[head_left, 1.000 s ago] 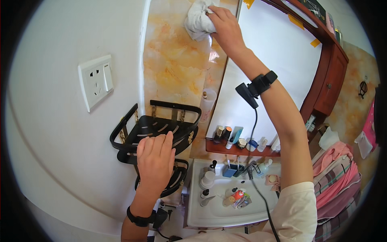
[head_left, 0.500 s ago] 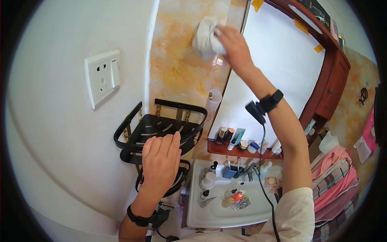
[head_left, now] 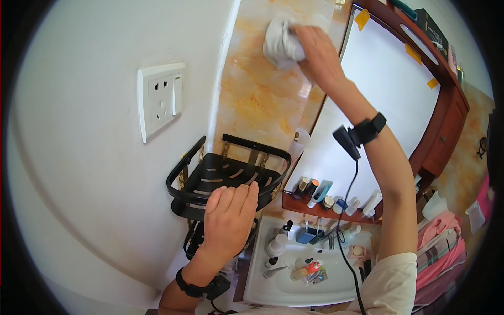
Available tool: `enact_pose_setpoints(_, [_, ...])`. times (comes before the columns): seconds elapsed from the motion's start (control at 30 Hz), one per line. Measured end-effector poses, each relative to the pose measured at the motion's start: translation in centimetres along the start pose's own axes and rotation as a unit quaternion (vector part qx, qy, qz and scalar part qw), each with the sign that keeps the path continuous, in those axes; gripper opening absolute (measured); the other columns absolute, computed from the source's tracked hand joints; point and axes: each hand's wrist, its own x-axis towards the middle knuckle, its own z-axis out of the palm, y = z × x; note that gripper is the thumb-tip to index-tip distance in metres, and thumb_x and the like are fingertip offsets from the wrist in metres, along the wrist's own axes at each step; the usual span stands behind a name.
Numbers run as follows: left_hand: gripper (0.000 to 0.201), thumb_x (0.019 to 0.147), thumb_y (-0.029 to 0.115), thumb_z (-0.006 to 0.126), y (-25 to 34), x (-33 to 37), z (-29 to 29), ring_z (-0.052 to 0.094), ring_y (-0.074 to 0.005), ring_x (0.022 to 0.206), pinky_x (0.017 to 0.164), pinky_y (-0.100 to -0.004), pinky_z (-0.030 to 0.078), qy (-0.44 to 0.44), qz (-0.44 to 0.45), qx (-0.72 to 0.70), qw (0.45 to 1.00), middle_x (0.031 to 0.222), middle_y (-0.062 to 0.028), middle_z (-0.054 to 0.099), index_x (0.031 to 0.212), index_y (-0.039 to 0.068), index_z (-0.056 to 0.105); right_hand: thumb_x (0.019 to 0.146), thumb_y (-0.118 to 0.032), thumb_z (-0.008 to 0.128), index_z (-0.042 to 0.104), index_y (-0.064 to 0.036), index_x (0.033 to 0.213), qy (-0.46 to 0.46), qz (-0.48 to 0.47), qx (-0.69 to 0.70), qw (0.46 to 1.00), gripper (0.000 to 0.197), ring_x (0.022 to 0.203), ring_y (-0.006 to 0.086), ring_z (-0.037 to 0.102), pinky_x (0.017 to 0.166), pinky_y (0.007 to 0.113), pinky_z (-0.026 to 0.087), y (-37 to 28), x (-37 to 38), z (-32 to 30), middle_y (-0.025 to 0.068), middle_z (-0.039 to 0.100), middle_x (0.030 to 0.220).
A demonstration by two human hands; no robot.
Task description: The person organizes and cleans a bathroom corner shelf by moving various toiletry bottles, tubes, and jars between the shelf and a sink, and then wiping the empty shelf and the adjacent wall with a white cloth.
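Note:
High on the orange marbled wall tile, my right hand grips a bunched white cloth against the surface. Lower down, my left hand is at the front of a black corner shelf, its fingers bent over the front rail. The fingertips are hidden behind the rail. The shelf has a slotted base and a raised rail with gold ornaments. Under it, a second black shelf is partly covered by my left hand and wrist.
A white socket plate is on the left wall. To the right, a wood-framed cabinet has a white-covered panel and a ledge of bottles. Below stands a white sink with toiletries. A black cable hangs from my right wrist.
The view has shifted, so the scene sits further right. My right hand still has the cloth on the upper tile, and my left hand stays at the shelf's front rail.

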Motion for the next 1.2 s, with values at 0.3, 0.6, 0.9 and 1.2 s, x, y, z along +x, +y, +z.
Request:
enact_pose_setpoints(0.3, [0.045,0.075,0.015,0.068,-0.1,-0.1,-0.9,0.054,-0.0233,0.093,0.094,-0.0395,0.033,-0.029,-0.018,0.006,0.999,0.103,-0.0069,0.059,0.117,0.003,0.058,0.084,-0.011,0.05,0.054,-0.0167,0.125,-0.205,-0.195,0.129,0.95,0.042,0.118,0.0362,0.049,0.098,0.046,0.042,-9.4,-5.9,5.2,0.0172,0.049,0.129])
enact_pose_setpoints(0.6, [0.044,0.076,0.019,0.068,0.0,0.1,-0.6,0.055,-0.0221,0.093,0.093,-0.0387,0.033,-0.027,0.001,0.008,1.0,0.104,-0.0067,0.059,0.117,0.003,0.059,0.066,0.003,0.066,0.058,-0.0121,0.118,0.021,-0.003,-0.121,0.992,0.055,0.11,0.0372,0.051,0.094,0.043,0.043,9.9,10.6,0.0,0.0164,0.055,0.12])
enact_pose_setpoints(0.9, [0.038,0.081,0.021,0.062,-0.3,0.0,-0.9,0.055,-0.0196,0.092,0.093,-0.0346,0.036,-0.027,0.002,0.03,0.999,0.102,-0.004,0.059,0.116,0.004,0.06,0.064,-0.01,0.075,0.05,-0.0095,0.13,-0.039,0.004,0.003,0.999,0.07,0.128,0.0352,0.039,0.106,0.042,0.036,6.5,9.3,3.5,0.0162,0.045,0.138])
enact_pose_setpoints(1.2, [0.045,0.079,0.021,0.064,-0.2,0.0,-1.0,0.054,-0.0206,0.093,0.094,-0.0362,0.036,-0.039,-0.005,0.003,0.999,0.103,-0.0055,0.058,0.12,0.003,0.057,0.065,-0.011,0.075,0.055,-0.0065,0.119,-0.111,-0.099,0.001,0.989,0.058,0.124,0.0326,0.045,0.101,0.042,0.039,0.9,0.7,0.3,0.0155,0.049,0.132])
